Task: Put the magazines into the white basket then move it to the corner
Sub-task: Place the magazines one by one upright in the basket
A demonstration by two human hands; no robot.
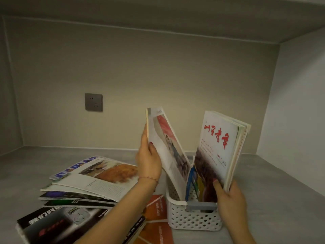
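The white basket (191, 220), perforated with round holes, stands on the grey worktop (272, 199) with a grey handle at its near rim. Several magazines stand in it. The left hand (149, 162) has its grip clamped on one magazine (168, 147), thumb on the cover and fingers behind, and this one leans to the left with its lower end down inside the basket. The right hand (230, 198) has its grip clamped on the bundle of upright magazines (221, 148) at the basket's right side, thumb on the front cover with red lettering; the bundle leans to the right. Between the two, blue and yellow page edges show inside the basket. Left of the basket lies a loose stack of magazines (88, 184) on the worktop, the upper ones fanned. A black-covered one (58, 224) lies nearest the camera. An orange magazine (156, 224) lies flat just beside the basket's left wall, partly under the left forearm. On the back wall, above the stack and well apart from the basket, sits a grey socket (93, 102).
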